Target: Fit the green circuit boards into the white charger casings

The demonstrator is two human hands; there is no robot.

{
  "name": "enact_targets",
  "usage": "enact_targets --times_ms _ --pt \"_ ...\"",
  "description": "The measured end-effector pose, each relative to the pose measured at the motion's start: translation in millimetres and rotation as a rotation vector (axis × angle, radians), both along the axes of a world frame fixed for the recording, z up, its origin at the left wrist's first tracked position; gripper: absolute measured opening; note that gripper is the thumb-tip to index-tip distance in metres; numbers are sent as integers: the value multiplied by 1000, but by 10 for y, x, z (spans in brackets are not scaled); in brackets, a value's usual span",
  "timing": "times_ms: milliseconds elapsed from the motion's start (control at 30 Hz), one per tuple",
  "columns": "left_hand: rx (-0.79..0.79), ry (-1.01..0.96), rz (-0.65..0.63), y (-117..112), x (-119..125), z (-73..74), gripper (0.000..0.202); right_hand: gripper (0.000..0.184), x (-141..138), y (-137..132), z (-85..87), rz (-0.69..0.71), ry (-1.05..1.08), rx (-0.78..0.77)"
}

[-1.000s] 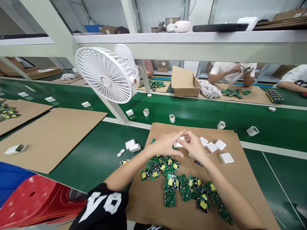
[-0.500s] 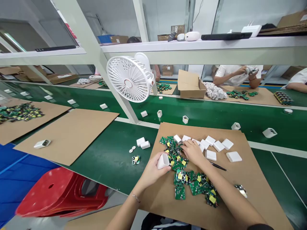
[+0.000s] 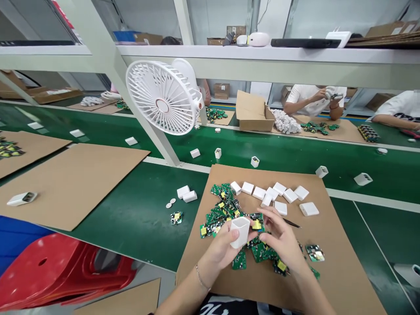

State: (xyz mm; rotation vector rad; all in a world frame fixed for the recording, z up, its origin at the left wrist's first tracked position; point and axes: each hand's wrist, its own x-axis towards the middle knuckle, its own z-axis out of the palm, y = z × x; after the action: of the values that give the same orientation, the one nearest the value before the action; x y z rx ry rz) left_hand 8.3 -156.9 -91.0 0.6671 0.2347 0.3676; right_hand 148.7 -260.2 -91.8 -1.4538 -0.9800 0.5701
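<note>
My left hand (image 3: 223, 247) is closed round a white plastic charger housing (image 3: 239, 232), its open end facing up and toward the right. Just right of it, my right hand (image 3: 284, 238) pinches a green circuit board (image 3: 257, 222) with a yellow-wrapped part. Housing and board are close together, the board outside the housing. Beneath and around both hands lies a pile of green circuit boards (image 3: 223, 210) on a cardboard sheet (image 3: 331, 280). Several white housings (image 3: 290, 195) lie behind my right hand, and dark tweezers (image 3: 292, 223) rest beside it.
A white fan (image 3: 162, 105) is fixed to the frame post at left. Behind the cardboard runs a green conveyor belt (image 3: 288, 159) carrying spaced white housings. One board (image 3: 176, 218) and two housings (image 3: 187, 194) sit left of the sheet. Across the belt, a person (image 3: 315, 103) handles white parts.
My right hand has come back from the board pile with a circuit board, now beside the housing. My left hand has shifted slightly right with the housing. The view has turned a little.
</note>
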Motion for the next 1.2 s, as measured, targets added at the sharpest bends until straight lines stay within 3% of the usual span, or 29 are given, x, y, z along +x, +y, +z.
enact_targets --times_ms 100,267,367,433,600,700,1000,1200 --pt "89 4 -59 -38 -42 67 48 37 -53 -86 -7 -98 56 160" --pt "683 186 -71 4 -151 213 55 42 -157 -253 114 -158 190 283" --pt "837 233 -61 -1 -188 243 58 41 -274 -325 206 -136 133 265" --pt "724 176 -59 -16 -183 223 61 40 -332 -344 227 -143 111 273" --pt "326 28 -192 -62 -89 131 57 42 -338 -360 205 -183 147 316" --pt "210 7 -151 -106 -34 88 53 42 -328 -375 227 -129 127 305" --pt "242 58 -120 -170 5 101 54 41 -347 -382 264 -11 47 238" --pt "290 143 -107 -163 -6 148 56 41 -298 -434 242 -18 -171 199"
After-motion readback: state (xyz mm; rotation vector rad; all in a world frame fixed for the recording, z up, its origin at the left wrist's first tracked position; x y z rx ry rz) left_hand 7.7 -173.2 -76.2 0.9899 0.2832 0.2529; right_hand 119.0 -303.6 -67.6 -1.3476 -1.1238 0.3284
